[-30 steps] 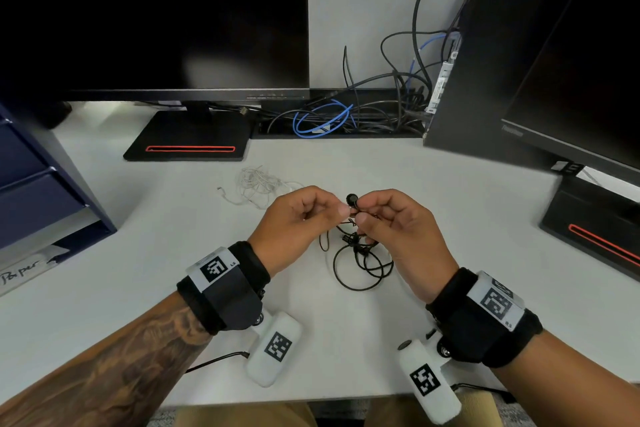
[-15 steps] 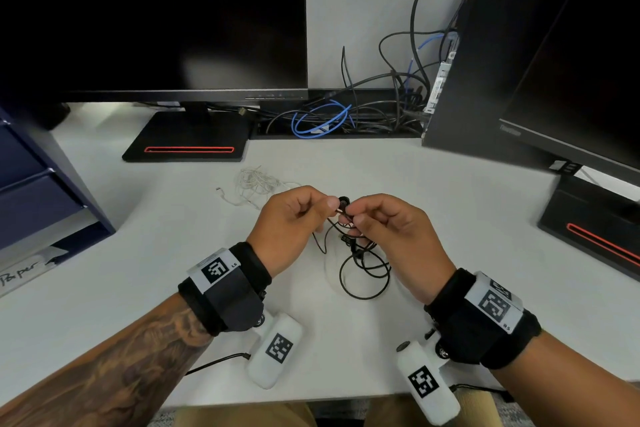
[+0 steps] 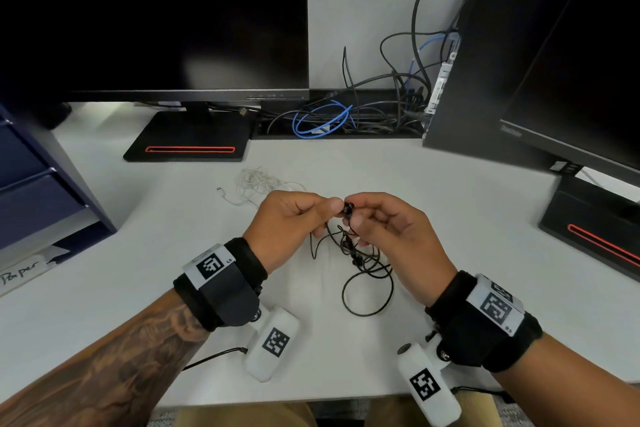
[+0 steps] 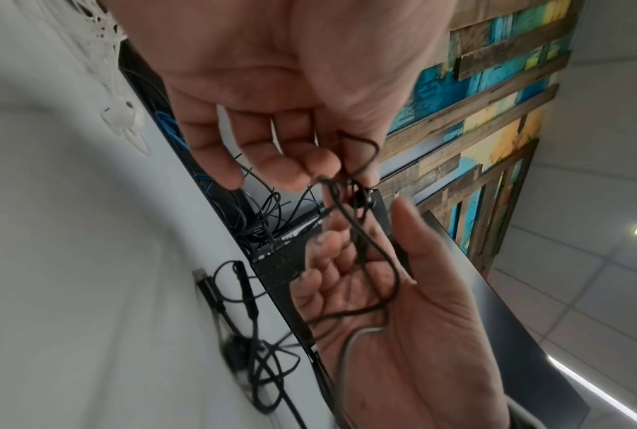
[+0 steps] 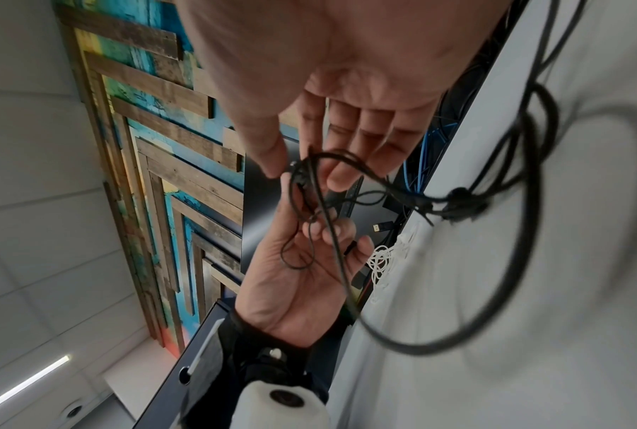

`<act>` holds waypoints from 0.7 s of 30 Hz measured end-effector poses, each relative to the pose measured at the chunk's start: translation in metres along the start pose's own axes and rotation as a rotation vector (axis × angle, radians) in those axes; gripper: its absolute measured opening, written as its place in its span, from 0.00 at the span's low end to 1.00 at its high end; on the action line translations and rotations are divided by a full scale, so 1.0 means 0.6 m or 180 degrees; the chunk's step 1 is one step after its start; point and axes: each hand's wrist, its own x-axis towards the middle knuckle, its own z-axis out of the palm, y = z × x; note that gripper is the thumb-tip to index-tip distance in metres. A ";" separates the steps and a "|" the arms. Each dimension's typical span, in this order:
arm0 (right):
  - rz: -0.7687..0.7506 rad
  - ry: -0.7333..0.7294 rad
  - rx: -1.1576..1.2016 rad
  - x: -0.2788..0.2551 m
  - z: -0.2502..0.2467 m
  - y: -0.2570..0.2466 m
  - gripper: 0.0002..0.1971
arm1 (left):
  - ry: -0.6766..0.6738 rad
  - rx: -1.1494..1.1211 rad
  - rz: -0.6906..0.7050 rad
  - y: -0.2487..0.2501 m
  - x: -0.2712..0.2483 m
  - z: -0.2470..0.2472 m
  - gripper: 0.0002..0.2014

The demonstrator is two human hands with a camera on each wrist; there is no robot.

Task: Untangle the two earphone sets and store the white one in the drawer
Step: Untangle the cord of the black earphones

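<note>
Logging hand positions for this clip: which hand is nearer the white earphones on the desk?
Left. The left hand sits just in front of the white earphones, nearly beside them; the right hand is farther off to their right. Both pinch the black earphones.

A plain white tabletop [image 3: 450, 218] fills the middle of the head view. A loose bundle of thin white earphone cord [image 3: 256, 182] lies just above centre. Coils of thin black earphone cord [image 3: 367, 288] rest below it, near centre. A flat black monitor base with a red stripe [image 3: 188, 137] sits at upper left, another black red-striped monitor base [image 3: 595, 222] at right. A dark blue drawer cabinet [image 3: 38, 184] stands at the left edge.
</note>
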 end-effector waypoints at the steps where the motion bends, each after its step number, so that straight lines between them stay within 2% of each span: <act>1: 0.0003 -0.0001 0.0045 0.000 0.000 0.000 0.13 | 0.0004 0.0013 0.0009 0.001 0.000 -0.002 0.07; 3: 0.0050 0.0024 0.0061 0.000 0.001 0.000 0.16 | -0.0019 0.0060 0.0029 0.003 -0.001 -0.002 0.09; 6: 0.0032 0.0058 -0.0172 0.002 0.002 0.004 0.13 | -0.0024 0.0082 -0.0017 0.003 -0.003 0.001 0.13; 9: 0.0033 0.0016 -0.0391 0.002 0.000 0.001 0.11 | 0.0123 0.0105 0.0002 0.001 -0.001 0.002 0.19; 13: 0.0006 -0.0125 -0.0651 0.000 -0.002 0.002 0.11 | 0.0248 0.0214 0.0039 0.001 0.000 0.002 0.21; 17: 0.0012 -0.0140 -0.0401 0.001 -0.001 0.002 0.12 | 0.0204 0.0279 -0.0062 -0.007 0.003 0.002 0.21; 21: -0.0003 0.0041 0.0033 0.004 -0.004 0.002 0.10 | 0.0211 0.0318 -0.0199 -0.015 0.007 -0.001 0.21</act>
